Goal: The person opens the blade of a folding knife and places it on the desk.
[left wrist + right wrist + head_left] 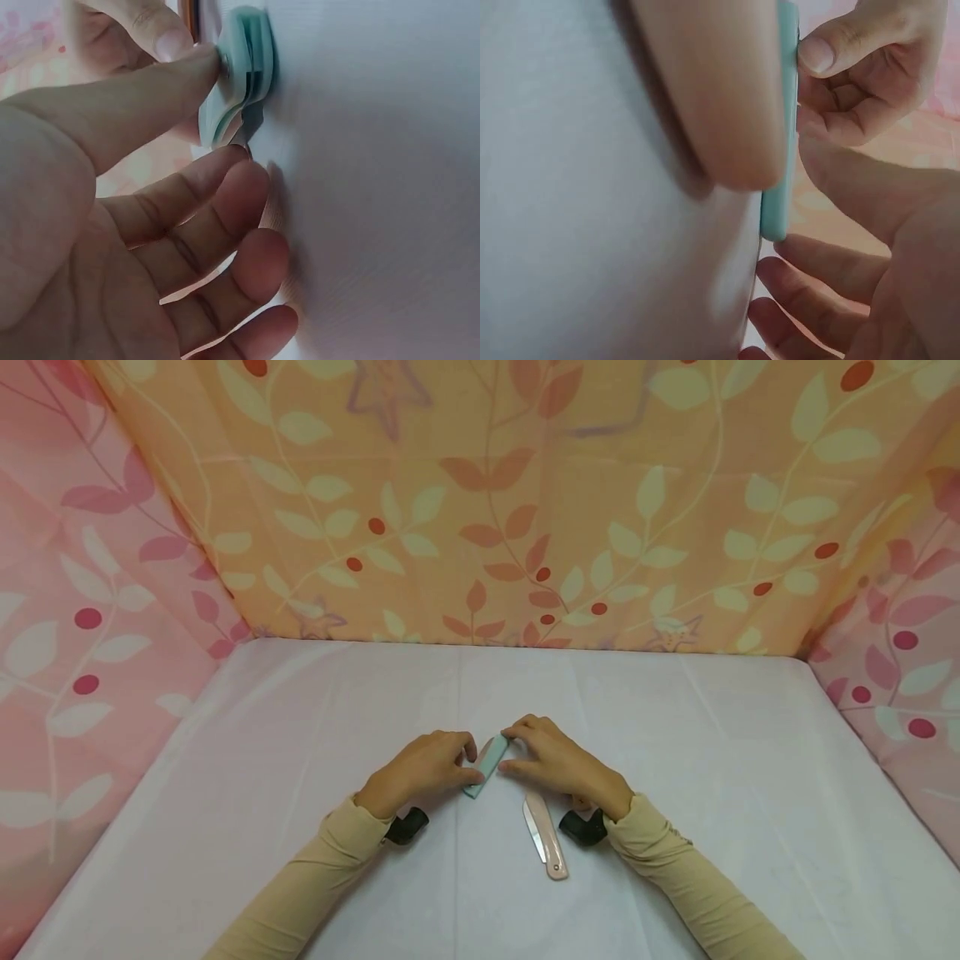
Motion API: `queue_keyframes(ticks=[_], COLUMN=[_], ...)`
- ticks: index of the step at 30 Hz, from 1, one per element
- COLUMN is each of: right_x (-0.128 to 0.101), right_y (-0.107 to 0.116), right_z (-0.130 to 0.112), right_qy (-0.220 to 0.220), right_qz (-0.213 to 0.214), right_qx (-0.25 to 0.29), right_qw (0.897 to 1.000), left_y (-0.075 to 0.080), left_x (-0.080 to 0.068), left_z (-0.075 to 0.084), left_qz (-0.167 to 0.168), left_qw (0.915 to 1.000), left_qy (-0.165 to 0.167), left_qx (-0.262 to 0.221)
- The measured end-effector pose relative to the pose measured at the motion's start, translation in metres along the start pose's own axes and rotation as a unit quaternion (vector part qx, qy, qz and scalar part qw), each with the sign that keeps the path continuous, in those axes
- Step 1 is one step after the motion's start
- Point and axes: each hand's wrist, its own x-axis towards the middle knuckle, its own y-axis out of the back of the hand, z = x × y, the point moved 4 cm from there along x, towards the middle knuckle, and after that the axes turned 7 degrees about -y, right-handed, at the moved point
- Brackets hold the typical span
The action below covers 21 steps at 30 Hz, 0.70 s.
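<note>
Fingers of both hands, left (420, 768) and right (558, 764), pinch the teal folding knife (486, 766).

Folded knife (487, 766) on table (750, 777) between left hand (420, 770) and right hand (558, 764); open knife (545, 837) just beneath right hand.
</note>
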Motion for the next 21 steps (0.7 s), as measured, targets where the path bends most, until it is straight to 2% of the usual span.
queue_keyframes(ticks=[10,21], right_x=[-0.0007,-0.0001], right_y=[0.0004,-0.0003], right_z=[-0.0030,-0.0004], right_qy=[0.003,-0.030], right_qz=[0.031,0.048], right_qx=[0.016,-0.002], right_qw=[0.999,0.998], left_y=[-0.0053,-0.0074], left_x=[0.0041,0.0061], left_z=[-0.0051,-0.0020], left_qz=[-0.007,-0.001], left_qw=[0.9974,0.9962], left_qy=[0.010,0.010], left_qx=[-0.071,-0.086])
